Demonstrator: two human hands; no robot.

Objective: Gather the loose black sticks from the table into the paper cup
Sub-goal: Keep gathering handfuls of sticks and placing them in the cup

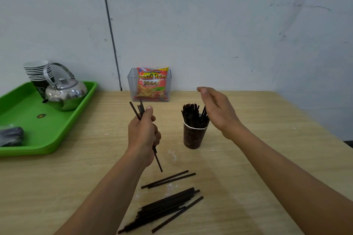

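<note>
A dark brown paper cup (193, 137) stands upright on the wooden table, with several black sticks (191, 114) upright inside it. My left hand (143, 131) grips a small bundle of black sticks (138, 110), which poke out above and below the fist, left of the cup. My right hand (215, 108) hovers just above and right of the cup, fingers relaxed and holding nothing. Several loose black sticks (166, 209) lie in a pile near the table's front, and two more loose sticks (169, 179) lie just beyond the pile.
A green tray (28, 137) at the left holds a steel kettle (65, 93), a stack of paper cups (39, 74) and a dark bag. A clear box with a red snack packet (150, 85) stands at the wall. The table's right edge (313, 120) runs diagonally.
</note>
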